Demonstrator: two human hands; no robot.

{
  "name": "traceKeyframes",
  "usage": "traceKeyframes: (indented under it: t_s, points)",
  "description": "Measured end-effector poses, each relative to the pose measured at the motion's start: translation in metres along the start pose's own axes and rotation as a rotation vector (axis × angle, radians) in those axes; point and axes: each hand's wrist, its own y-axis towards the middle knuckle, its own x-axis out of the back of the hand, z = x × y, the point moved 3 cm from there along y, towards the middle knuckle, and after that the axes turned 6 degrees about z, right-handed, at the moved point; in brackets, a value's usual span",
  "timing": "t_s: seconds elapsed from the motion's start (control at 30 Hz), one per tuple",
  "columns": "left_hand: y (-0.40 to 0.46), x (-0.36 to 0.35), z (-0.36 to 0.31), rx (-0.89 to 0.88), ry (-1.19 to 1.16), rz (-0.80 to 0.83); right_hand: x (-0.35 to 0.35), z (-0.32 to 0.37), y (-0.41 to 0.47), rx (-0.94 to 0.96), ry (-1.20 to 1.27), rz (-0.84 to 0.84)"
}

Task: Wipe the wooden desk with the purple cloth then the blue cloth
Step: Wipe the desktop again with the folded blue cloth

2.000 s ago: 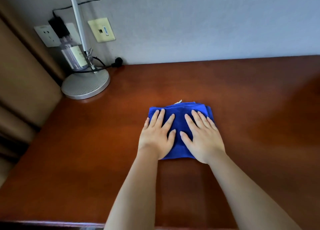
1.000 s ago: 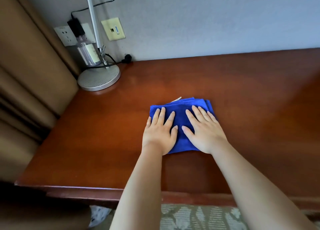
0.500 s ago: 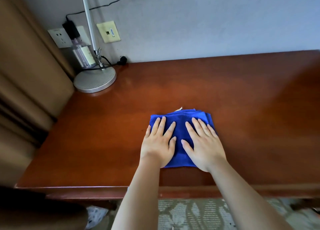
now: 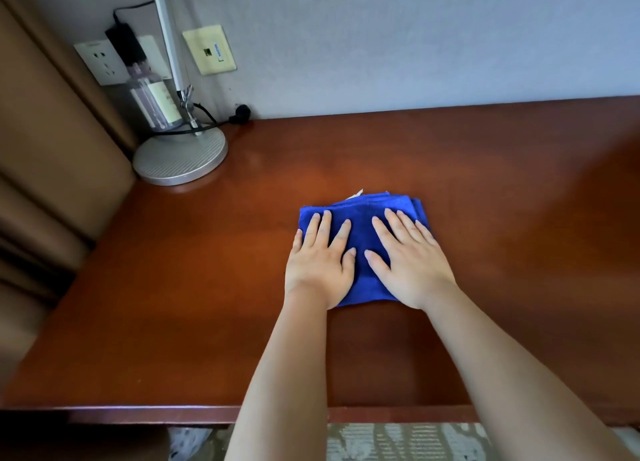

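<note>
Reddish-brown wood fills most of the view — the wooden desk (image 4: 194, 287) runs back to a grey wall (image 4: 415, 44), with tan curtains (image 4: 52, 148) at its left end. In the far left corner stand a lamp base (image 4: 180, 157), a clear bottle (image 4: 154, 102) and wall sockets (image 4: 104, 62). The blue cloth (image 4: 360, 225) lies folded mid-desk — left hand (image 4: 320, 263) and right hand (image 4: 410, 263) pressed flat on it, fingers spread, gripping nothing.

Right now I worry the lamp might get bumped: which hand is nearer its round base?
The left hand. It lies flat on the blue cloth's left half, toward the lamp base; the right hand presses the right half, farther away.
</note>
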Motion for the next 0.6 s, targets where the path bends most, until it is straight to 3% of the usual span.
traceKeyframes:
  t_s: [0.6]
  points:
    - [-0.1,-0.019,-0.005,-0.022,-0.035,0.008,-0.015,0.031,-0.1,-0.005,0.021,0.025]
